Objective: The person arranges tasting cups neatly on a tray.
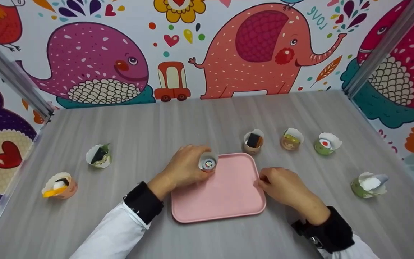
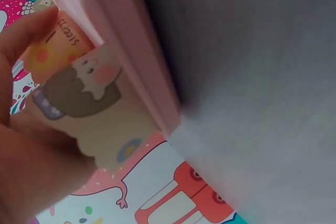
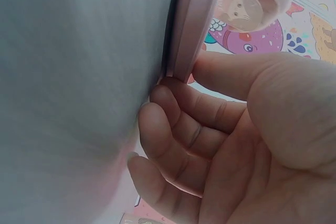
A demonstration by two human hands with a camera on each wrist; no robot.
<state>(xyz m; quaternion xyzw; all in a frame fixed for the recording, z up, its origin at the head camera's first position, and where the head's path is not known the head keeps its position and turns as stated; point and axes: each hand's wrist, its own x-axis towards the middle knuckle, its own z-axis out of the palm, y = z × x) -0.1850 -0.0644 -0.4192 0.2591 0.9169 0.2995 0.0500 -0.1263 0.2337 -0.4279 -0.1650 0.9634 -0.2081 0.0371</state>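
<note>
My left hand [image 1: 187,166] grips a scalloped paper cup [image 1: 202,158] between thumb and fingers, over the far left part of a pink tray [image 1: 221,201]. Inside the cup is a small round sushi roll [image 1: 208,164] with a coloured centre. The left wrist view shows a cartoon face on the paper cup [image 2: 105,103], close by the tray's rim [image 2: 142,61]. At the tray's right side, my right hand [image 1: 289,185] pinches the rim; in the right wrist view its thumb [image 3: 226,72] is on top and the curled fingers [image 3: 170,98] are beneath.
Two cups with sushi pieces, a near one [image 1: 68,189] and a far one [image 1: 101,163], stand on the left. Behind the tray and to its right are several more, including one with a dark-topped piece [image 1: 253,148] and a green one [image 1: 361,190]. Cartoon-printed walls [image 1: 178,54] enclose the table.
</note>
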